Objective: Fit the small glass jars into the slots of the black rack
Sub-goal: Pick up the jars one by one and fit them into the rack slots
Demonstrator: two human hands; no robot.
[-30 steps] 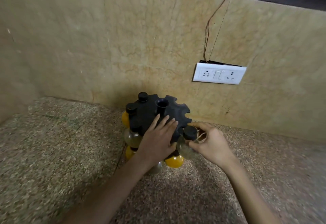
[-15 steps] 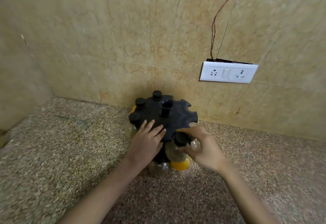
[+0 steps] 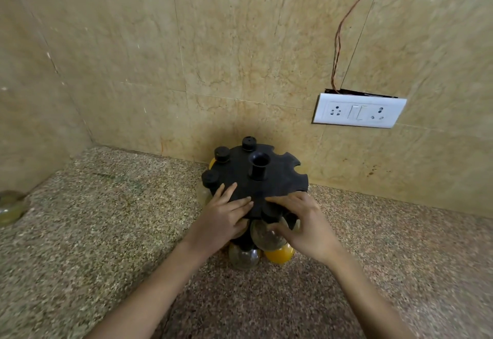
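Note:
A round black rack point(image 3: 277, 178) with notched slots and a central post stands on the stone counter near the wall. Several black-capped jars hang in its left slots. My left hand point(image 3: 224, 218) lies flat on the rack's top, fingers straight. My right hand point(image 3: 298, 225) holds a clear glass jar point(image 3: 265, 237) by its neck at the rack's near edge, thumb on the glass and fingers over the top. Its cap is partly hidden under the rack's rim. Below hang a clear jar point(image 3: 244, 257) and a yellow-filled jar point(image 3: 280, 254).
A speckled granite counter point(image 3: 106, 232) meets beige tiled walls at the corner. A white switch and socket plate point(image 3: 358, 110) with a loose brown wire is on the wall to the right. A glass jar point(image 3: 10, 207) lies at the far left edge.
My right hand brought the clear jar from the rack's right side in to its near edge. My left hand stayed pressed on the rack's top. The camera moved closer.

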